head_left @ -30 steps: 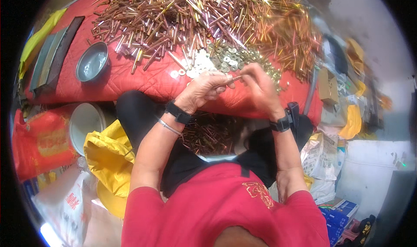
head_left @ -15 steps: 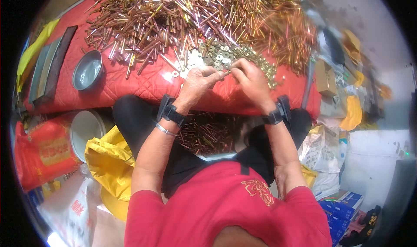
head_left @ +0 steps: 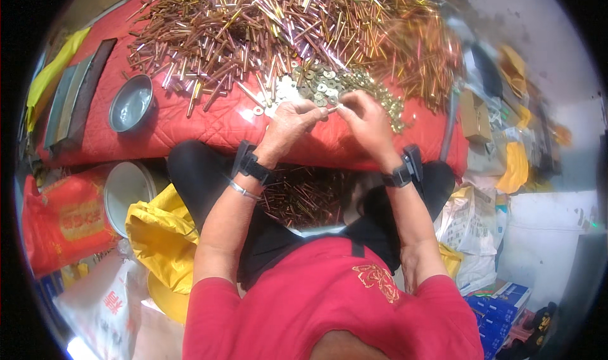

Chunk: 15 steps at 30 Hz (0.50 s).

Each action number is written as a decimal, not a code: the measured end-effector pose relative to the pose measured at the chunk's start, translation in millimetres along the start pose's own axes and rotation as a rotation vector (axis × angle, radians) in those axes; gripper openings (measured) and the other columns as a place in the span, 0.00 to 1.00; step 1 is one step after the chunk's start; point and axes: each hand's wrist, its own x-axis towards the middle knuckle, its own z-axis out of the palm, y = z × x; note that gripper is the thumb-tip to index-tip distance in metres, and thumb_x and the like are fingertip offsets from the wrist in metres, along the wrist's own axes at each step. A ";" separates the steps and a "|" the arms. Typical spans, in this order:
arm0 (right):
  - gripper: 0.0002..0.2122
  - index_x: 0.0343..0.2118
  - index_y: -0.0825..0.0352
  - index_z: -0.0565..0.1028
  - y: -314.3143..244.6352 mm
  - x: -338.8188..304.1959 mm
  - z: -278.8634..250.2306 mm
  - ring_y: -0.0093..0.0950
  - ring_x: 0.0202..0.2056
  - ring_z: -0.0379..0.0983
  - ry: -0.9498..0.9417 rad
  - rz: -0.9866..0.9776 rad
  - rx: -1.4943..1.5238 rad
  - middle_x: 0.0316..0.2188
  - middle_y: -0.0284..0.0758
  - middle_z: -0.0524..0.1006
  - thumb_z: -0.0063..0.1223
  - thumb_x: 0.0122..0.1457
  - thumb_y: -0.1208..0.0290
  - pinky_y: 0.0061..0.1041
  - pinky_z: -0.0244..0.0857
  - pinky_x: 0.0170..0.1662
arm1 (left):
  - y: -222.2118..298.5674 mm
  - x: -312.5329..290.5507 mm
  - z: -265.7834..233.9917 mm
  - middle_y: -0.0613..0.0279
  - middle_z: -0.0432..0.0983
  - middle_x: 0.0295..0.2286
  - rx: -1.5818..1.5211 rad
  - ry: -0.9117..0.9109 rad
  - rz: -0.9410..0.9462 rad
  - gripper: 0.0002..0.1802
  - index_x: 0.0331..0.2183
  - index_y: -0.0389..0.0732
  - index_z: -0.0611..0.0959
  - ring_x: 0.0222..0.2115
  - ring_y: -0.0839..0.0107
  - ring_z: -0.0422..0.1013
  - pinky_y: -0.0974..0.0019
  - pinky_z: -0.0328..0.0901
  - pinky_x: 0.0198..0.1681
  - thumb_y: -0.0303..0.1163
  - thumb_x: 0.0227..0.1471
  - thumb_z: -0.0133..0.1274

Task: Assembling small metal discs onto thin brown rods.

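Observation:
My left hand (head_left: 290,127) is closed, its thumb and fingertips pinching a short end of a thin metal rod (head_left: 332,110). Close beside it, my right hand (head_left: 368,124) has thumb and forefinger pressed together at the rod's other end; whatever small part lies in them is hidden. Both hands hover at the near edge of a red quilted cloth (head_left: 234,129). Just beyond the fingers lie loose flat washers (head_left: 288,89), silvery and dull brass, with small brass-coloured nuts (head_left: 394,110) to their right. A large heap of copper-coloured metal rods (head_left: 253,34) covers the far side.
A round metal bowl (head_left: 132,103) sits on the cloth at left, near long flat strips (head_left: 79,100). More rods (head_left: 304,195) lie below, between my knees. Left are a bucket (head_left: 126,192) and yellow sack (head_left: 161,233); right, a cardboard box (head_left: 475,116) and blue boxes (head_left: 503,315).
My right hand has shifted slightly and its fingertips have turned where they meet the rod. My left hand keeps its pinch. The whole view has moved a little.

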 end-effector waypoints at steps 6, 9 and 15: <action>0.10 0.29 0.69 0.73 3.6 -0.7 0.8 0.19 0.26 0.69 0.012 0.062 0.030 0.20 0.32 0.73 0.55 0.57 0.67 0.20 0.63 0.31 | 0.2 0.6 -0.4 0.76 0.66 0.15 -0.035 -0.002 -0.021 0.10 0.24 0.40 0.84 0.17 0.86 0.57 0.79 0.50 0.21 0.35 0.51 0.57; 0.11 0.29 0.70 0.73 0.9 -2.6 -3.9 0.19 0.27 0.69 -0.036 0.072 0.036 0.20 0.34 0.73 0.53 0.59 0.65 0.21 0.63 0.31 | 4.0 -0.6 3.5 0.76 0.66 0.15 -0.048 -0.011 -0.016 0.10 0.24 0.40 0.83 0.17 0.86 0.57 0.79 0.50 0.21 0.35 0.51 0.57; 0.10 0.31 0.69 0.73 6.4 -0.8 2.9 0.19 0.24 0.67 0.008 -0.073 0.039 0.22 0.34 0.73 0.54 0.58 0.66 0.22 0.60 0.28 | 2.2 0.1 2.1 0.76 0.68 0.15 -0.054 -0.016 -0.054 0.10 0.24 0.40 0.84 0.17 0.86 0.58 0.78 0.50 0.21 0.36 0.50 0.57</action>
